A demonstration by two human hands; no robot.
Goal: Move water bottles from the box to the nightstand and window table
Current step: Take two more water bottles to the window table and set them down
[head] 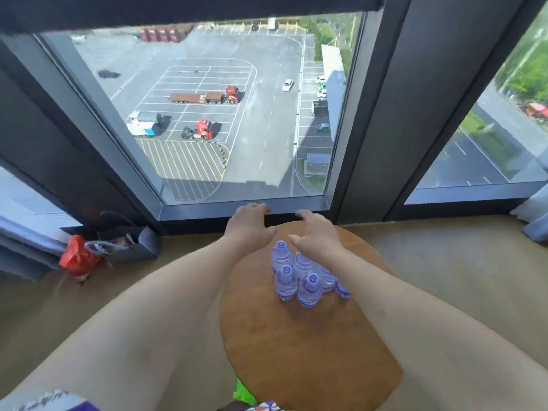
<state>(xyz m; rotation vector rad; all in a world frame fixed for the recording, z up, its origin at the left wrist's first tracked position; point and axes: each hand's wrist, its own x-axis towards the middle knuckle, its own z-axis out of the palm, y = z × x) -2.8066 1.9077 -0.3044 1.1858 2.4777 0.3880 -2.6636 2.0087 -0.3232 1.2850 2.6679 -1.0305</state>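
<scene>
Several clear water bottles (pixel 296 277) with purple caps and labels stand upright in a tight cluster on the round wooden window table (pixel 311 345). My left hand (pixel 250 225) hovers over the table's far left edge, fingers spread and empty. To the right of it, my right hand (pixel 317 234) is held just above and behind the cluster, fingers apart, holding nothing. My right forearm covers part of the rightmost bottles. The box is not in view.
A large window (pixel 222 114) with dark frames rises right behind the table. A grey bag (pixel 127 241) and a red plastic bag (pixel 78 256) lie on the floor at the left. Curtain fabric (pixel 533 221) hangs at the far right.
</scene>
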